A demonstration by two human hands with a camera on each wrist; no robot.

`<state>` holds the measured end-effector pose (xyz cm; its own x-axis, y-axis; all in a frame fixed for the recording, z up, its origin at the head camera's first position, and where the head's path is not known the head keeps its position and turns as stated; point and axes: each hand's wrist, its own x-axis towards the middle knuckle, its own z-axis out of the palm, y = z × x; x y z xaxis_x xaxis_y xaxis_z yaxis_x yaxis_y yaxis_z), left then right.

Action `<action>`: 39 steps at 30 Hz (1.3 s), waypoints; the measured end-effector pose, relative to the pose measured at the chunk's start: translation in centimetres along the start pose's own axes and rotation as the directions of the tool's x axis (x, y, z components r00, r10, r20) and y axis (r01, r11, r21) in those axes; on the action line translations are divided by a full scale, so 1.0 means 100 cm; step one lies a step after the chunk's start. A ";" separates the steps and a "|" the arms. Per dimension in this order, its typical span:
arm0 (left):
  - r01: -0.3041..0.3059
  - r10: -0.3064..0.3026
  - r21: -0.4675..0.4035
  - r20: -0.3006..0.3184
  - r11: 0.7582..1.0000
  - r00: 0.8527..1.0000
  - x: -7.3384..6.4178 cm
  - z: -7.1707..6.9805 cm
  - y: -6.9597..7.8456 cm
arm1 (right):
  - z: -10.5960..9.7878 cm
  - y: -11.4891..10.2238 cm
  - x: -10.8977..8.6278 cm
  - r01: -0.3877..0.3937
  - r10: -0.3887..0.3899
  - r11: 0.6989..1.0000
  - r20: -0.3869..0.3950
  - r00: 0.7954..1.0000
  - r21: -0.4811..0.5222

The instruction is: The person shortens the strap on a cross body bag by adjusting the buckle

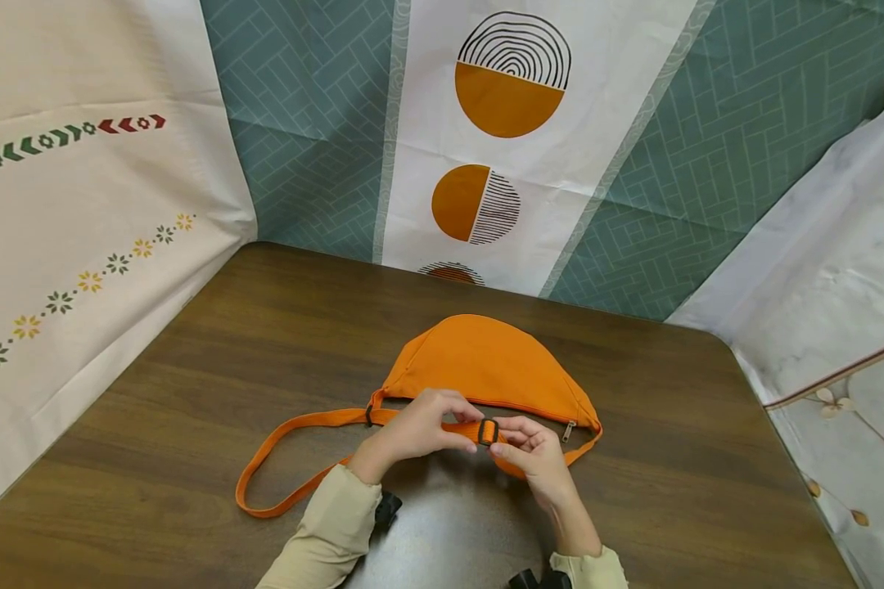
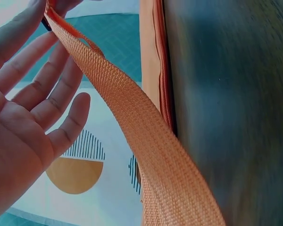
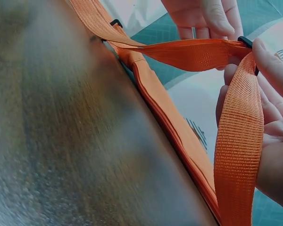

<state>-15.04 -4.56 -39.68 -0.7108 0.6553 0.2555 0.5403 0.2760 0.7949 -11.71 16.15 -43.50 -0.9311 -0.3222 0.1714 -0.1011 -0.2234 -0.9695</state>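
An orange waist bag (image 1: 486, 360) lies on the table with its curved edge away from me and its zipper side toward me. Its webbing strap (image 1: 246, 474) loops out to the left. My left hand (image 1: 420, 425) pinches the strap between thumb and forefinger, just left of a black slider buckle (image 1: 489, 432). From the other side, my right hand (image 1: 534, 454) pinches the buckle's edge, its thumb (image 3: 269, 61) right against the black frame. Beyond the buckle the strap hangs down in the right wrist view. The left hand's other fingers (image 2: 61, 101) are spread loosely.
A brown wooden table (image 1: 155, 409) spreads under the bag. Patterned cloths hang around it: a teal and white one (image 1: 317, 123) behind, a white one (image 1: 81, 204) at left. A small black ring (image 1: 369, 415) joins strap and bag, and a zipper pull (image 1: 569, 431) hangs at right.
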 end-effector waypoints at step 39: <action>0.043 -0.045 0.035 0.052 0.998 0.998 0.003 0.005 0.000 | -0.021 -0.012 -0.005 -0.180 0.194 0.974 0.095 0.976 -0.137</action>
<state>-15.03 -3.99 -39.84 -0.7098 0.6783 0.1903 0.5243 0.3282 0.7857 -11.83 18.52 -42.77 -0.8953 -0.4455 -0.0039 0.0210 -0.0335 -0.9992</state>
